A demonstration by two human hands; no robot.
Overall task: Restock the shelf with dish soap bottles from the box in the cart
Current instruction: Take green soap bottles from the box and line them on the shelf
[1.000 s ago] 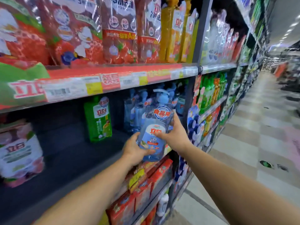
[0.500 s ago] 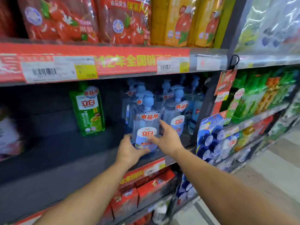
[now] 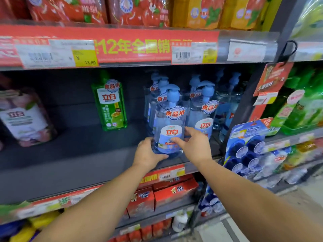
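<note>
We have both hands on the clear blue pump-top dish soap bottle point(image 3: 170, 126), standing upright at the near edge of the dark grey metal shelf point(image 3: 73, 154); our left hand point(image 3: 147, 155) cups its base from the left, thumb curled under the front; our right hand point(image 3: 194, 145) wraps the lower right side, fingers point(image 3: 178, 141) curled across the label; just behind and to the right stands a cluster of matching clear blue pump bottles point(image 3: 203, 109), touching or nearly so, we cannot tell which; well apart to the left, farther back, a green flat-sided bottle point(image 3: 110, 103) stands alone; at far left sits a pale pink refill pouch point(image 3: 24, 117); overhead runs a red price strip point(image 3: 132, 47).
</note>
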